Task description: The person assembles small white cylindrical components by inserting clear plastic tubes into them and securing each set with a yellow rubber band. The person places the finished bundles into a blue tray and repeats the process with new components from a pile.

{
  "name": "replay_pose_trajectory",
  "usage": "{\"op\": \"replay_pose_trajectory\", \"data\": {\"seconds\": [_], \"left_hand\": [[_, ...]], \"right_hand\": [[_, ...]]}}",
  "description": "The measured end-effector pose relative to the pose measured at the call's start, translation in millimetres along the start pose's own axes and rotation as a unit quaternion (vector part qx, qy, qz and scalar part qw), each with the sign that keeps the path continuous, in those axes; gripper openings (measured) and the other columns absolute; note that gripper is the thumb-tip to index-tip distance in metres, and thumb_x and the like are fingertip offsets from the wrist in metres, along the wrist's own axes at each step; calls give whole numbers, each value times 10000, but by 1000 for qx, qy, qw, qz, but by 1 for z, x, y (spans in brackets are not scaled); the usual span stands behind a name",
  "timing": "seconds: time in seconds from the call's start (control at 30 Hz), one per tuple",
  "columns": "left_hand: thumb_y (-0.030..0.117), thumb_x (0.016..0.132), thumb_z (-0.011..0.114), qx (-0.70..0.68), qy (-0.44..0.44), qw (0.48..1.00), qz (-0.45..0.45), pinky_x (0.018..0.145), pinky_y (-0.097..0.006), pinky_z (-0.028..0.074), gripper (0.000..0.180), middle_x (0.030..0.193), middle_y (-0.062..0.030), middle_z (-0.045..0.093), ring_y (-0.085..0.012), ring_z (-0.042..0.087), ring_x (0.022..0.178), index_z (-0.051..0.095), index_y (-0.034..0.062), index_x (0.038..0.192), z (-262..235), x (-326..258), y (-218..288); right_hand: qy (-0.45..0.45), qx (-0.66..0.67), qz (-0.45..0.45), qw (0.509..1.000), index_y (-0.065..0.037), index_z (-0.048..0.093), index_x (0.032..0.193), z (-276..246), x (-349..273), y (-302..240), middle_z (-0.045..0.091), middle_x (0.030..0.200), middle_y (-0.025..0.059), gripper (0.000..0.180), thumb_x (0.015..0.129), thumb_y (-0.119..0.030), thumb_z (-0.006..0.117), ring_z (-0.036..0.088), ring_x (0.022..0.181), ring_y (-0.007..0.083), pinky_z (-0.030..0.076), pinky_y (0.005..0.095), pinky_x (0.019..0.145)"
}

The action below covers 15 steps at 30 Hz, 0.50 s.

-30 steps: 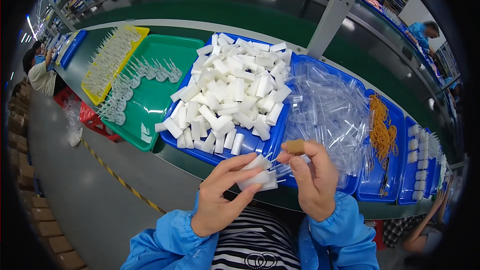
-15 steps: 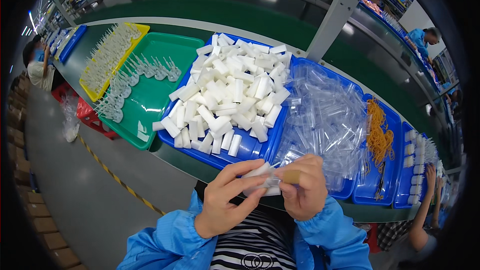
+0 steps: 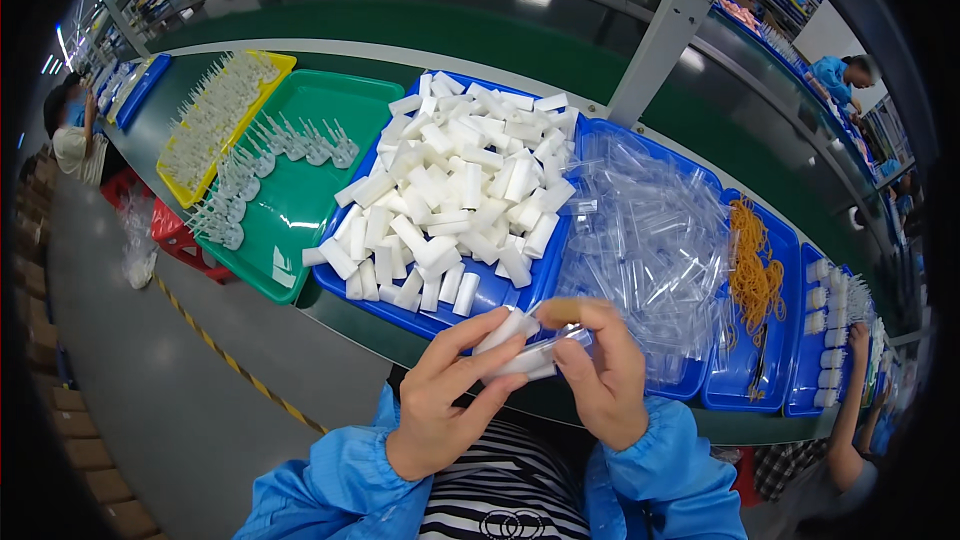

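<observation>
Over the table's near edge, my left hand (image 3: 450, 395) is closed on white foam-like cylinders; one white cylinder (image 3: 508, 328) tilts up between its thumb and fingers. Below it lies a second white piece with a clear plastic sleeve (image 3: 545, 352) about it, pointing to the right. My right hand (image 3: 608, 370), with a tan wrap on the index finger, pinches the right end of that sleeve. How far the sleeve covers the white piece cannot be made out. Just beyond my hands, a blue tray (image 3: 420, 322) holds a heap of white cylinders.
A blue tray of clear plastic sleeves (image 3: 645, 240) adjoins on the right, then orange rubber bands (image 3: 755, 255) with tweezers (image 3: 762, 360). Leftward are a green tray (image 3: 300, 180) with white spiky parts and a yellow tray (image 3: 190, 190). A metal post (image 3: 665, 35) rises behind. Co-workers sit at both sides.
My right hand's fingers have opened wider and shifted slightly, exposing the clear sleeve's end. The white pieces in my left hand have turned and show more plainly.
</observation>
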<state>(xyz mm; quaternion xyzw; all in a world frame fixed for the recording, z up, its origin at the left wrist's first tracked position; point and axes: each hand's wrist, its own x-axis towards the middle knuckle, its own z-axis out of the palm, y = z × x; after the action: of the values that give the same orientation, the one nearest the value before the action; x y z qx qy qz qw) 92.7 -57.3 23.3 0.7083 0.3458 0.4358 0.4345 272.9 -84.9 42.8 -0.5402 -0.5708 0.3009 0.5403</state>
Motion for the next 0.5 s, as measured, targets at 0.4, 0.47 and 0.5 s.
{"op": "replay_pose_trajectory", "data": {"seconds": [0.4,0.47,0.5], "left_hand": [[-160,813,707,-274,9,961,-23,981,-433,579,289,1148,-136,526,-390,619,1185,628,-47,1067,-7,-11,-18],[-160,807,712,-263,-3,965,-2,979,-436,571,288,1131,-136,535,-388,623,1179,634,-40,1057,-6,-11,-20],[-161,804,715,-269,-3,963,2,978,-438,567,292,1122,-136,538,-385,629,1168,637,-37,1057,-5,-12,-18]], "right_hand": [[-8,196,124,973,19,531,1106,-28,-8,0,699,1013,134,384,838,-46,798,657,968,159,493,315,932],[-22,199,108,974,6,545,1080,-25,-12,2,680,1036,127,378,820,-44,815,646,992,156,486,317,939],[-24,203,104,973,0,553,1071,-19,-14,2,668,1048,122,373,815,-44,821,639,1005,156,483,318,942]]}}
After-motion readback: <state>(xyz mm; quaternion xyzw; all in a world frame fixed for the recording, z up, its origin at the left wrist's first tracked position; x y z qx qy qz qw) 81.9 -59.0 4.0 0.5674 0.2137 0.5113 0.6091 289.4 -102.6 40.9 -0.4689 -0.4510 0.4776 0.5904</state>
